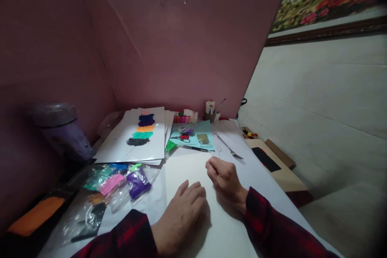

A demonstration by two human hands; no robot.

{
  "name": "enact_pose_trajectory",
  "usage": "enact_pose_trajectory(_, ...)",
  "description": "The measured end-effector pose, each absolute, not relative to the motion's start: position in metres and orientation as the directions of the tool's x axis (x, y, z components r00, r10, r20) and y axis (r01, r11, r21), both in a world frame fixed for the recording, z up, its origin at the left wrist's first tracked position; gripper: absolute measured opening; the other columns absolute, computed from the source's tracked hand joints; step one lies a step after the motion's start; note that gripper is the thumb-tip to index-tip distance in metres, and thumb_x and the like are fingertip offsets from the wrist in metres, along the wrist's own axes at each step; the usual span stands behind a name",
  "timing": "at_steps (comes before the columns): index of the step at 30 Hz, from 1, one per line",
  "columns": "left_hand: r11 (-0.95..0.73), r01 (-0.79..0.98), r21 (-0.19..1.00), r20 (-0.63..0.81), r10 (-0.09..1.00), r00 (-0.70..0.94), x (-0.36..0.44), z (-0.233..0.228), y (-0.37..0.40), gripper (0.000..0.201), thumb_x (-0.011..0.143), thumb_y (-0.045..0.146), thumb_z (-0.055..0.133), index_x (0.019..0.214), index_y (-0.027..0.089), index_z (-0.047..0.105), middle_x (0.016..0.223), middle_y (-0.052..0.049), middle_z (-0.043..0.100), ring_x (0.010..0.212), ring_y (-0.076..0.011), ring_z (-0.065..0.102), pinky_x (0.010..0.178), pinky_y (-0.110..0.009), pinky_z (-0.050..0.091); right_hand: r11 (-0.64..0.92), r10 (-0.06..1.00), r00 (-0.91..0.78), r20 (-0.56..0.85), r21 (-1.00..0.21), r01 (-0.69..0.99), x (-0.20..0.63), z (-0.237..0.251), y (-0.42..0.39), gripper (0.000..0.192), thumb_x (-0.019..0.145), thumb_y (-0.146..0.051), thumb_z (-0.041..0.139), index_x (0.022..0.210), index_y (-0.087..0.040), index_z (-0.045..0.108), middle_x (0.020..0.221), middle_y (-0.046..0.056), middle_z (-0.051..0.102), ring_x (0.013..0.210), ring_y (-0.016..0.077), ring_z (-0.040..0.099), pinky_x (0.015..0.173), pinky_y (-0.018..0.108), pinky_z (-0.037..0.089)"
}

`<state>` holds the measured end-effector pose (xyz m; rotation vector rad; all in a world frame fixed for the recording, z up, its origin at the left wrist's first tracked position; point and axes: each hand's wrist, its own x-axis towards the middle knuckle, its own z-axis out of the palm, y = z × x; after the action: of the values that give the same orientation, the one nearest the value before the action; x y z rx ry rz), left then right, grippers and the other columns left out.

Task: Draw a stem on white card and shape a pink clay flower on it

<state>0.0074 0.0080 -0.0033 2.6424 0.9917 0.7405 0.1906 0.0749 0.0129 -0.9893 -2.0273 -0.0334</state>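
Note:
A blank white sheet of paper (178, 171) lies on the table under both hands. My left hand (186, 213) rests palm down on it, fingers loosely bent and a little apart, holding nothing that I can see. My right hand (225, 175) is curled into a fist over the sheet's right side. Anything inside that fist is hidden. Just beyond the sheet's far edge lies a dark pen (196, 148). A metal fork (230, 150) lies past the right hand, with a small clear piece (219, 150) beside it.
Plastic bags of coloured clay (137, 183) lie at left. Behind them is a stack of paper with painted colour bands (157, 147). Red-handled scissors (184, 138) lie on a blue sheet (208, 129). A lidded bottle (68, 137) stands far left; a cardboard box (290, 181) is at right.

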Motion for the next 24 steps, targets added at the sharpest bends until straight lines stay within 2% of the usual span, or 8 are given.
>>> enact_pose_trajectory(2, -0.733, 0.51, 0.449, 0.461, 0.679, 0.571, 0.008, -0.006, 0.008, 0.013, 0.086, 0.008, 0.046, 0.086, 0.02, 0.051, 0.092, -0.005, 0.062, 0.097, -0.0207, 0.058, 0.1, -0.046, 0.041, 0.736, 0.569, -0.396, 0.721, -0.231, 0.636, 0.193, 0.012, 0.074, 0.031, 0.093, -0.017, 0.047, 0.062, -0.019, 0.046, 0.054, -0.003, 0.044, 0.047, 0.0093, 0.037, 0.051, 0.026, 0.027)
enact_pose_trajectory(4, -0.727, 0.455, 0.514, 0.529, 0.686, 0.5, 0.009, -0.008, 0.008, 0.013, 0.082, 0.008, 0.046, 0.081, 0.021, 0.046, 0.082, -0.004, 0.059, 0.086, -0.0199, 0.058, 0.093, -0.044, 0.045, 0.778, 0.527, -0.469, 0.708, -0.181, 0.601, 0.196, 0.012, 0.073, 0.03, 0.092, -0.018, 0.049, 0.062, -0.019, 0.046, 0.055, -0.003, 0.046, 0.048, 0.0098, 0.038, 0.051, 0.026, 0.027)
enact_pose_trajectory(8, -0.714, 0.37, 0.594, 0.549, 0.696, 0.462, 0.006, -0.007, 0.005, 0.014, 0.08, 0.009, 0.048, 0.08, 0.022, 0.044, 0.081, -0.005, 0.06, 0.093, -0.0218, 0.059, 0.099, -0.048, 0.041, 0.818, 0.478, -0.542, 0.692, -0.124, 0.562, 0.198, 0.014, 0.073, 0.026, 0.09, -0.017, 0.052, 0.065, -0.02, 0.049, 0.056, -0.001, 0.05, 0.05, 0.0113, 0.042, 0.052, 0.027, 0.029)
enact_pose_trajectory(14, -0.637, 0.305, 0.708, 0.465, 0.746, 0.477, -0.003, -0.005, 0.006, 0.012, 0.084, 0.011, 0.05, 0.079, 0.022, 0.049, 0.082, -0.004, 0.063, 0.1, -0.021, 0.06, 0.105, -0.049, 0.036, 0.861, 0.423, -0.574, 0.701, -0.113, 0.496, 0.193, 0.017, 0.074, 0.016, 0.091, -0.019, 0.052, 0.074, -0.02, 0.052, 0.062, 0.0, 0.055, 0.055, 0.0133, 0.048, 0.053, 0.027, 0.033)
enact_pose_trajectory(17, -0.619, 0.301, 0.725, 0.452, 0.759, 0.469, -0.004, -0.004, 0.007, 0.01, 0.084, 0.014, 0.053, 0.078, 0.022, 0.051, 0.082, -0.004, 0.065, 0.099, -0.0212, 0.061, 0.104, -0.048, 0.037, 0.863, 0.416, -0.56, 0.716, -0.118, 0.49, 0.193, 0.016, 0.07, 0.015, 0.093, -0.019, 0.05, 0.077, -0.02, 0.05, 0.064, 0.0, 0.055, 0.054, 0.0125, 0.047, 0.052, 0.026, 0.034)
enact_pose_trajectory(20, -0.652, 0.3, 0.697, 0.485, 0.736, 0.473, -0.001, -0.002, 0.007, 0.007, 0.084, 0.018, 0.055, 0.078, 0.021, 0.054, 0.082, -0.005, 0.066, 0.094, -0.0216, 0.061, 0.096, -0.045, 0.043, 0.883, 0.39, -0.574, 0.72, -0.115, 0.456, 0.194, 0.015, 0.067, 0.018, 0.095, -0.022, 0.046, 0.078, -0.02, 0.049, 0.064, 0.0, 0.054, 0.053, 0.0118, 0.046, 0.051, 0.026, 0.033)
enact_pose_trajectory(24, -0.648, 0.377, 0.662, 0.478, 0.752, 0.454, 0.002, -0.001, 0.008, 0.016, 0.089, 0.019, 0.046, 0.078, 0.02, 0.057, 0.081, -0.007, 0.064, 0.085, -0.021, 0.059, 0.08, -0.038, 0.048, 0.912, 0.345, -0.605, 0.717, -0.106, 0.395, 0.195, 0.011, 0.063, 0.021, 0.097, -0.023, 0.042, 0.078, -0.019, 0.05, 0.063, 0.0, 0.054, 0.053, 0.0118, 0.047, 0.05, 0.025, 0.033)
